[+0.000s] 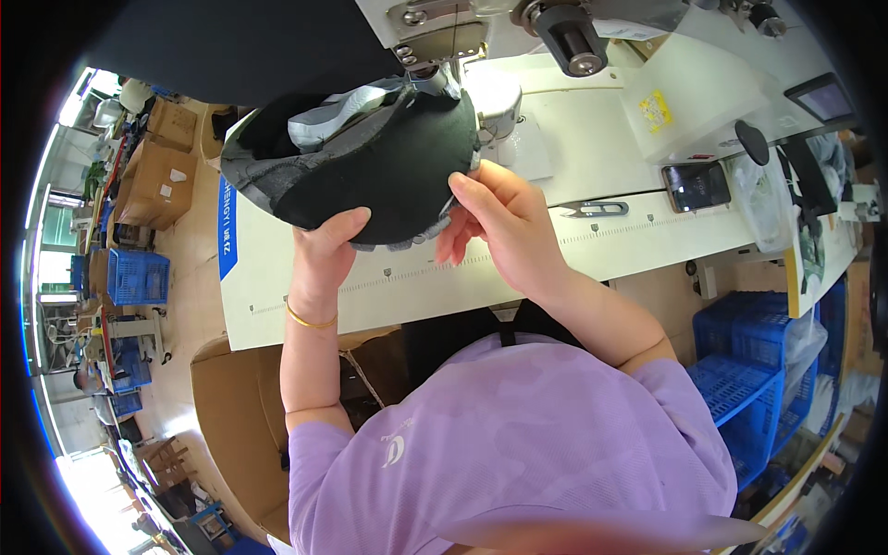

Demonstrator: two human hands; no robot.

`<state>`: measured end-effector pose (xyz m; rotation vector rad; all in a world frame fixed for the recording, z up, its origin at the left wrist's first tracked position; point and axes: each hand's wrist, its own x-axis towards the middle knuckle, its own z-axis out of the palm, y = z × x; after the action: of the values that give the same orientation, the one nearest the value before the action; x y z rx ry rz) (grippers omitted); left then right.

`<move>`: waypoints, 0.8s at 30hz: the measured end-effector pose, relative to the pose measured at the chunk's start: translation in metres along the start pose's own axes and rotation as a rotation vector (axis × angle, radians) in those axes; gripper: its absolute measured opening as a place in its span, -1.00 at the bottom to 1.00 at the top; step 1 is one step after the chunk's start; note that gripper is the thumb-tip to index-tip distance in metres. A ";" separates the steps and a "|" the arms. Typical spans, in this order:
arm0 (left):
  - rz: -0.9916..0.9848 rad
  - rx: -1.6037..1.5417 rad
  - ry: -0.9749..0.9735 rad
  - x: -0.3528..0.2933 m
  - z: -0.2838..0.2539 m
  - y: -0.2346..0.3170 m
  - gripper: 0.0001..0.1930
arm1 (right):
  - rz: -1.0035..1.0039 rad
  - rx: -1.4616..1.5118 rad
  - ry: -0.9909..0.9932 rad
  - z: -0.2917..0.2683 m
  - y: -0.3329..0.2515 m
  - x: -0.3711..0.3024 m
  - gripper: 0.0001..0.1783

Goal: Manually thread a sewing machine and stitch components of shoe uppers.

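A black and grey hollow sewn piece (pixel 388 171), rounded in shape, is held up under the sewing machine head (pixel 439 46); whether it is a shoe upper or a cap I cannot tell. Light grey padding shows in its opening, and grey scalloped bits line its lower rim. My left hand (pixel 324 245) grips the near lower edge, thumb on the black face and fingers hidden behind. At the right rim, my right hand (pixel 504 217) pinches the edge between thumb and forefinger, its other fingers curled below. The piece's far end meets the machine's presser area, where the needle point is hidden.
Thread snips (pixel 597 210) and a dark phone (pixel 696 188) lie on the white table (pixel 351 301), which has a printed ruler along its near side. A cardboard box (pixel 227 416) stands below at left. Blue plastic crates (pixel 740 370) stack at right. A small screen (pixel 821 99) sits far right.
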<state>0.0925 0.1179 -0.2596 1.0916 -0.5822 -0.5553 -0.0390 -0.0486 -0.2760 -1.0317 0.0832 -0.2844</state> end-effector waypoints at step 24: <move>0.189 0.263 0.051 0.011 0.011 -0.013 -0.69 | 0.000 -0.033 -0.012 0.002 -0.006 0.006 -0.74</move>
<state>0.0914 0.0989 -0.2658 1.2784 -0.7196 -0.2907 -0.0337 -0.0517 -0.2694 -1.0659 0.0773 -0.2776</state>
